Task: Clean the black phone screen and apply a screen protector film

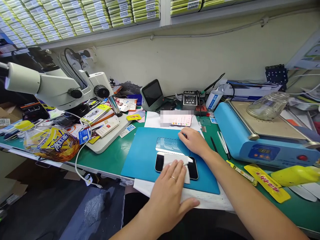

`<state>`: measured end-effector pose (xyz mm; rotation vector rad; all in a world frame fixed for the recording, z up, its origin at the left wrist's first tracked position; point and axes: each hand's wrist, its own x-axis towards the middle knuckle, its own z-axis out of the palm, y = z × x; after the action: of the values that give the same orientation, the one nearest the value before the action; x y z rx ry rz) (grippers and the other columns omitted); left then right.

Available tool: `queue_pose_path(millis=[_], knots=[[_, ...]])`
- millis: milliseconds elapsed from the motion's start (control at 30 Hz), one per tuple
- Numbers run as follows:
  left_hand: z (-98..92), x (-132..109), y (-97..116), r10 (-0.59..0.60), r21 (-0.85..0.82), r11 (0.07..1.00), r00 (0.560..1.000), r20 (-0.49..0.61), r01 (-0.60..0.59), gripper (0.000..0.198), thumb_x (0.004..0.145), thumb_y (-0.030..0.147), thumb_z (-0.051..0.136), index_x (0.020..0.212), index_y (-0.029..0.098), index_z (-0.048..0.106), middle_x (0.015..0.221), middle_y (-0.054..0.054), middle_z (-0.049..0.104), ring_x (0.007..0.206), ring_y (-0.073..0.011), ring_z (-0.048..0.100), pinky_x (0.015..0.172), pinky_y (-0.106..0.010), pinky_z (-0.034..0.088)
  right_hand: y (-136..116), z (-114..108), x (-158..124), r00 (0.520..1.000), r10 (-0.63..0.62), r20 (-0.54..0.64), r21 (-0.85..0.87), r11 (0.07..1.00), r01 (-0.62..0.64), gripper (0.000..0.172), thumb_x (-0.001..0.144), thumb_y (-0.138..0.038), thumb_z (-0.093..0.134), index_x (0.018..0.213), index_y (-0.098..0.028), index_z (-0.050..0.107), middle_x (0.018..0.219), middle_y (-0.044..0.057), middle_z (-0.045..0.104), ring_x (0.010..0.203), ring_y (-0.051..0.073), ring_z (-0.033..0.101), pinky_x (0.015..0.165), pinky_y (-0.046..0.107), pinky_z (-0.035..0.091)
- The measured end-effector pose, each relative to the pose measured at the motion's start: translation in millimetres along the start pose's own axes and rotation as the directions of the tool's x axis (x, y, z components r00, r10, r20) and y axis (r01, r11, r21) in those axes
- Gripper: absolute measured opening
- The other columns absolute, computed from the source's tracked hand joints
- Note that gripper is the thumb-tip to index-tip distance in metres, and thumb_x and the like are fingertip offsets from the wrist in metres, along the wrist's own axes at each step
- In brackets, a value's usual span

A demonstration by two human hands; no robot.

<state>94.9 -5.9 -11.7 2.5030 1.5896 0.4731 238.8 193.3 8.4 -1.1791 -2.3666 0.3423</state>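
My left hand point(172, 190) lies with its fingers stretched out flat on a white wipe point(185, 173), thumb spread to the side. Beneath the wipe is a phone point(193, 169) with a dark screen and a light frame, its middle covered. Just behind the phone, a clear phone-shaped sheet point(170, 144), apparently a screen protector, rests on the blue mat point(140, 156). At that sheet's right end is my right hand point(193, 140), fingers curled in and resting on the mat; whether anything is between them is hidden.
A microscope point(60, 86) and a yellow-capped bottle point(50, 143) stand left. On the right are a blue heating plate point(250, 140) bearing a glass jar point(268, 105), tweezers point(222, 141) and a yellow squeeze bottle point(295, 176). Another lit phone point(181, 120) lies behind the mat.
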Motion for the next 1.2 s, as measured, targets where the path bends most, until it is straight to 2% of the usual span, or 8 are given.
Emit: queue_pose_path(millis=[200, 433, 567, 700, 900, 1000, 1067, 1200], knots=[[-5.0, -0.5, -28.5, -0.150, 0.074, 0.985, 0.987, -0.058, 0.154, 0.075, 0.105, 0.057, 0.041, 0.160, 0.009, 0.027, 0.166, -0.017, 0.029, 0.155, -0.0311, 0.026, 0.121, -0.052, 0.037, 4.0, 4.5, 3.4, 1.000, 0.005, -0.029, 0.010, 1.000, -0.005, 0.027, 0.098, -0.029, 0.045, 0.077, -0.024, 0.062, 0.092, 0.009, 0.073, 0.096, 0.027, 0.063, 0.086, 0.040, 0.049], [12.8, 30.6, 22.4, -0.058, 0.061, 0.996, 0.996, -0.065, 0.062, 0.091, 0.099, 0.071, 0.041, 0.159, 0.004, 0.031, 0.166, -0.018, 0.027, 0.156, -0.0335, 0.023, 0.125, -0.047, 0.032, 5.1, 8.7, 5.0, 1.000, -0.002, -0.015, 0.005, 1.000, 0.002, 0.028, 0.100, -0.030, 0.042, 0.088, -0.022, 0.066, 0.121, 0.011, 0.074, 0.115, 0.030, 0.062, 0.095, 0.046, 0.050], [12.7, 26.3, 35.7, 0.023, 0.004, 1.000, 0.999, -0.045, -0.023, 0.087, 0.101, 0.069, 0.038, 0.160, 0.005, 0.028, 0.168, -0.015, 0.023, 0.156, -0.0311, 0.022, 0.125, -0.046, 0.031, 5.4, 7.8, 4.1, 1.000, -0.020, 0.010, -0.005, 1.000, 0.020, 0.031, 0.102, -0.033, 0.040, 0.091, -0.022, 0.066, 0.131, 0.011, 0.071, 0.121, 0.031, 0.060, 0.101, 0.049, 0.047], [3.8, 5.3, 16.6, 0.055, -0.035, 0.998, 0.998, -0.031, -0.056, 0.082, 0.101, 0.065, 0.045, 0.161, 0.011, 0.029, 0.168, -0.011, 0.026, 0.156, -0.0281, 0.023, 0.126, -0.045, 0.030, 5.7, 7.3, 4.2, 0.999, -0.028, 0.022, -0.008, 1.000, 0.028, 0.032, 0.102, -0.034, 0.039, 0.090, -0.022, 0.066, 0.132, 0.011, 0.071, 0.121, 0.031, 0.060, 0.103, 0.050, 0.047], [-3.6, 4.8, -17.2, -0.130, 0.033, 0.991, 0.990, -0.046, 0.131, 0.079, 0.104, 0.064, 0.038, 0.162, 0.011, 0.027, 0.168, -0.012, 0.024, 0.156, -0.0297, 0.024, 0.124, -0.048, 0.032, 4.9, 8.4, 6.9, 0.999, -0.028, 0.025, -0.001, 1.000, 0.028, 0.029, 0.101, -0.035, 0.043, 0.088, -0.024, 0.067, 0.128, 0.009, 0.073, 0.120, 0.031, 0.061, 0.099, 0.049, 0.049], [1.4, 22.2, -2.7, -0.114, 0.044, 0.992, 0.992, -0.053, 0.116, 0.089, 0.100, 0.071, 0.037, 0.159, 0.005, 0.031, 0.166, -0.016, 0.028, 0.155, -0.0327, 0.026, 0.124, -0.047, 0.032, 4.2, 8.8, 8.0, 0.999, -0.026, 0.020, 0.001, 1.000, 0.026, 0.029, 0.100, -0.035, 0.043, 0.088, -0.023, 0.067, 0.130, 0.010, 0.072, 0.120, 0.031, 0.062, 0.098, 0.050, 0.049], [5.9, 31.5, 15.0, -0.012, 0.023, 1.000, 0.999, -0.044, 0.013, 0.089, 0.100, 0.073, 0.034, 0.159, 0.005, 0.032, 0.166, -0.015, 0.029, 0.155, -0.0304, 0.028, 0.125, -0.044, 0.032, 4.4, 8.8, 7.3, 1.000, -0.026, 0.014, 0.001, 1.000, 0.026, 0.029, 0.100, -0.035, 0.043, 0.089, -0.023, 0.067, 0.130, 0.011, 0.072, 0.120, 0.032, 0.062, 0.099, 0.051, 0.049], [9.5, 31.1, 36.7, 0.062, 0.018, 0.998, 0.997, -0.049, -0.061, 0.089, 0.101, 0.071, 0.033, 0.158, 0.003, 0.032, 0.166, -0.015, 0.028, 0.156, -0.0274, 0.025, 0.126, -0.040, 0.029, 5.7, 6.9, 3.5, 0.999, -0.036, 0.018, 0.005, 0.999, 0.036, 0.029, 0.100, -0.036, 0.043, 0.090, -0.023, 0.067, 0.128, 0.010, 0.073, 0.118, 0.031, 0.062, 0.100, 0.050, 0.049]])
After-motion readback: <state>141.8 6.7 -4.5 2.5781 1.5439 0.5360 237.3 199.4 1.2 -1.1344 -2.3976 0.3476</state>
